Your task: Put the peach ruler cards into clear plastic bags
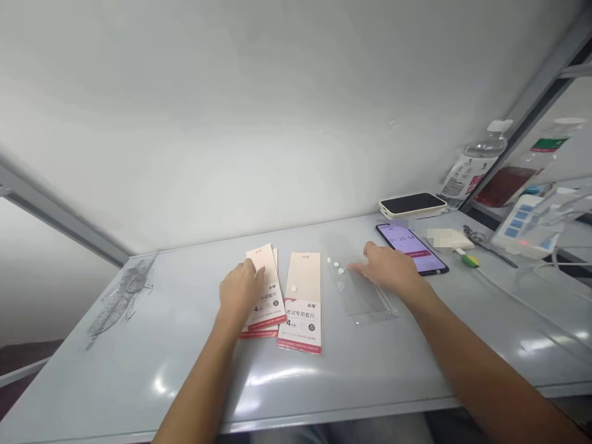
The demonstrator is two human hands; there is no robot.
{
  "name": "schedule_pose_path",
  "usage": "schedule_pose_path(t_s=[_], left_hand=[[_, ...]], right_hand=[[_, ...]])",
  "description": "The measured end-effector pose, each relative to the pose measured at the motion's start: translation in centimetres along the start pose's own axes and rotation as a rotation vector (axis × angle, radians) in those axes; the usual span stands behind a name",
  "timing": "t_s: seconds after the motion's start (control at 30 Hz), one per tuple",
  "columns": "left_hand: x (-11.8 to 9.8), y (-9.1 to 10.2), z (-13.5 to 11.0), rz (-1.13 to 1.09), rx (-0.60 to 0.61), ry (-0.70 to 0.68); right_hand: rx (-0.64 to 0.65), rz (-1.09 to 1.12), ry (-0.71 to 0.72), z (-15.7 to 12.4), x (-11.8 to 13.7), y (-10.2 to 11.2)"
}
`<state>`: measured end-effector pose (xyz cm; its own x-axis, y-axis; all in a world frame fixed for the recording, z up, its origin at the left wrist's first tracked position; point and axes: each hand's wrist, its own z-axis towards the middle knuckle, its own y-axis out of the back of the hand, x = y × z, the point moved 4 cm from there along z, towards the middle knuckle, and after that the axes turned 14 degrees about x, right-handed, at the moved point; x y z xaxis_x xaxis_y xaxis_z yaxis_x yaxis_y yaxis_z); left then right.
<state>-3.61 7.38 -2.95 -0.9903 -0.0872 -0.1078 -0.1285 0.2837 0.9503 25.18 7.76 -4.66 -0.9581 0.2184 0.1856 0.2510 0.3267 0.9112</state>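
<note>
Left grip (240, 291) rests on a stack of card packets (264, 259) (closure cannot be told); right grip (386, 266), wide, spans a clear plastic sleeve (365, 302); a single card packet (303, 277) lies between grips.

The cards (264, 262) were smooth, matt paper in a pale cream, and the clear plastic sleeve (363, 296) was thin and glossy, with light catching along its creases. The tabletop (351, 376) had a smooth grey finish, shiny under the lights — and the phone screen (411, 248) was glossy glass.
</note>
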Motion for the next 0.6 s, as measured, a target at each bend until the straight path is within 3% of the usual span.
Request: schedule_pose_path(t_s=[0.07, 0.23, 0.43, 0.6], left_hand=[[-2.4, -0.8, -0.9, 0.002, -0.058, -0.178], [-5.9, -3.8, -1.8, 0.121, -0.031, -0.346], [-5.7, -4.0, -1.1, 0.177, 0.021, -0.391], [-4.9, -2.6, -1.2, 0.115, -0.047, -0.361]], right_hand=[[-0.082, 0.019, 0.01, -0.5, 0.4, 0.6], [-0.219, 0.182, 0.224, -2.1, 2.6, 1.4], [-0.204, 0.244, 0.533, -4.5, 6.2, 0.2], [-0.224, 0.289, 0.552, -5.4, 7.1, -0.2]])
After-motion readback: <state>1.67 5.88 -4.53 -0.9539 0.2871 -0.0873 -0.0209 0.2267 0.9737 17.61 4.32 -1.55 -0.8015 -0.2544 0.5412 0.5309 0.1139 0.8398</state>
